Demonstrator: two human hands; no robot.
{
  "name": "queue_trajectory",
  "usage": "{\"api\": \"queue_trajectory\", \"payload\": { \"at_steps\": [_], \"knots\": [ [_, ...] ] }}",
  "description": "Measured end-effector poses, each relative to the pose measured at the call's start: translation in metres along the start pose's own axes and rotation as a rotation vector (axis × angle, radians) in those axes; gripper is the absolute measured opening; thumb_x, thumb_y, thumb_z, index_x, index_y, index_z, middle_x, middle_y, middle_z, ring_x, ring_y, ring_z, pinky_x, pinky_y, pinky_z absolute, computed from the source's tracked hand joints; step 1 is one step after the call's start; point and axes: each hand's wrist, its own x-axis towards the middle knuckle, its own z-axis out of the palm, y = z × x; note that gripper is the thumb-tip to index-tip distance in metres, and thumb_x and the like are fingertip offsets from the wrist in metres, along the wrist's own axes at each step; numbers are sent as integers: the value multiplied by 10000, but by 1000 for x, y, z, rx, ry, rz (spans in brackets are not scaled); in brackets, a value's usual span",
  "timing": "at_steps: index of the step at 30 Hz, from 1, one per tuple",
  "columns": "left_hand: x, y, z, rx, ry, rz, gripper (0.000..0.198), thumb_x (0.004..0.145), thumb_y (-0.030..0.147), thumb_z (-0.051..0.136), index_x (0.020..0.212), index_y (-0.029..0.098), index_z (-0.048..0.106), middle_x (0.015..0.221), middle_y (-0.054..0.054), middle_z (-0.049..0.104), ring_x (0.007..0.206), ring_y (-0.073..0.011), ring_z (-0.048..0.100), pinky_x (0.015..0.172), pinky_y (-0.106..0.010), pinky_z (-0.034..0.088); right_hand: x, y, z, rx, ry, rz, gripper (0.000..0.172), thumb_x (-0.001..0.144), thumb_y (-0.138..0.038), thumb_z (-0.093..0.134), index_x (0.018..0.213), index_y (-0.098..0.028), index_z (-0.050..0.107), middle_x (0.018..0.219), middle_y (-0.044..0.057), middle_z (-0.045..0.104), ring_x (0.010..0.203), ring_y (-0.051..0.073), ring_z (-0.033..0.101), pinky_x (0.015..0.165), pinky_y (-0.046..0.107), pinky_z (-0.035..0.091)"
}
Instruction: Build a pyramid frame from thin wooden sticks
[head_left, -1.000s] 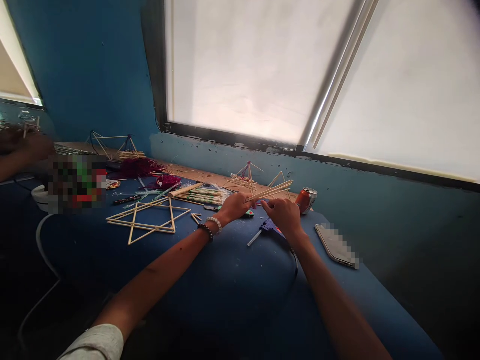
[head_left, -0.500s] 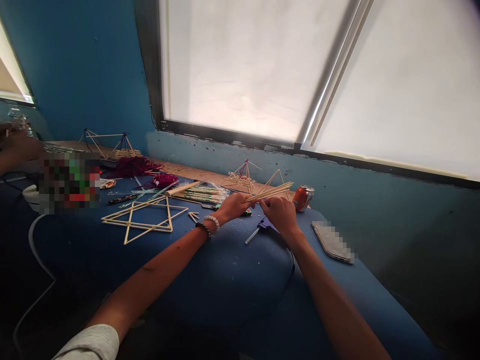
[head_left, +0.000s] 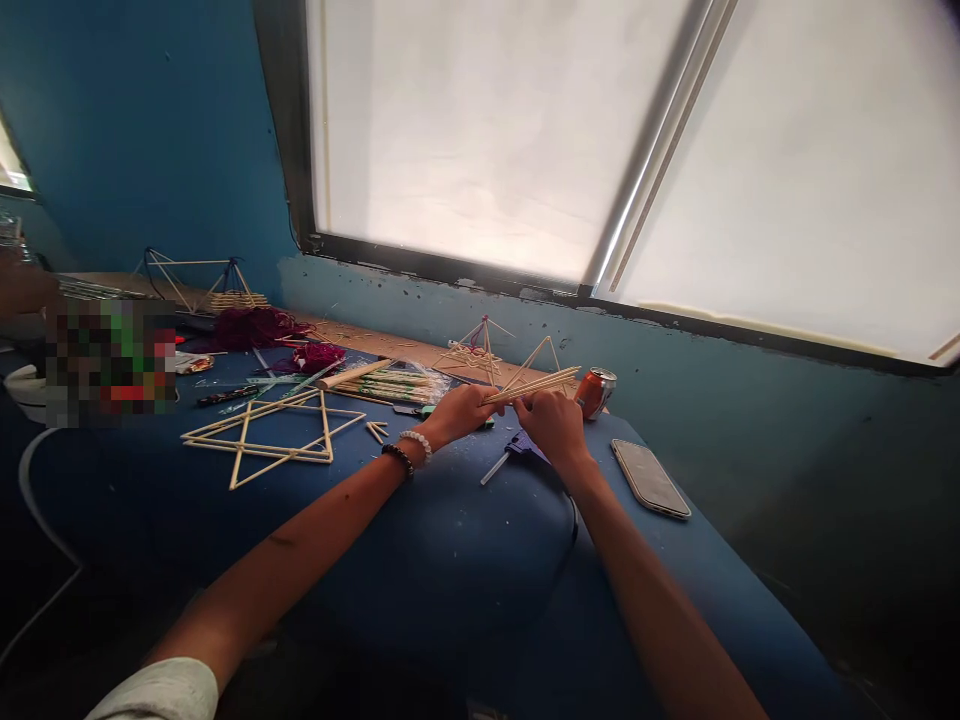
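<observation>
My left hand is closed around a small bundle of thin wooden sticks, which points up to the right. Close beside it, my right hand has its fingers curled at the lower side of the same sticks; its fingertips are partly hidden. Below the hands lies a purple glue gun with a clear glue stick poking out of its back. To the left, a star-shaped frame of sticks rests on the blue table, with a few short stick pieces near it.
An orange can and a phone stand and lie at right. Behind are packaged sticks, dark red yarn and stick pyramids. At far left is another person's hand. A wall with a window bounds the back.
The whole view has shifted slightly, so things appear a little further left. Both hands keep the same hold on the sticks, with hardly any movement.
</observation>
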Motion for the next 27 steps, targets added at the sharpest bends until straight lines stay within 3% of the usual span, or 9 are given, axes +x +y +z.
{"api": "queue_trajectory", "payload": {
  "at_steps": [15,21,27],
  "knots": [
    [-1,5,-2,120,30,-49,429,1024,505,441,888,222,734,788,-47,718,758,-215,650,610,-275,312,0,-1,3,41,-7,-20,451,1030,-415,499,810,-190,823,831,120,791,830,236,723,648,287,378],
    [-2,4,-2,128,7,-9,393,1021,480,464,874,229,729,782,-32,720,756,-204,654,613,-269,321,1,0,5,50,-1,-6,376,1004,-347,542,806,-179,815,853,125,792,826,238,726,649,283,373],
    [-2,5,-2,153,25,-27,408,1034,470,426,897,222,719,807,-50,722,770,-216,652,614,-278,311,1,-1,6,77,-11,-22,427,1019,-412,529,801,-183,817,830,112,790,801,223,715,635,287,353]
  ]
}}
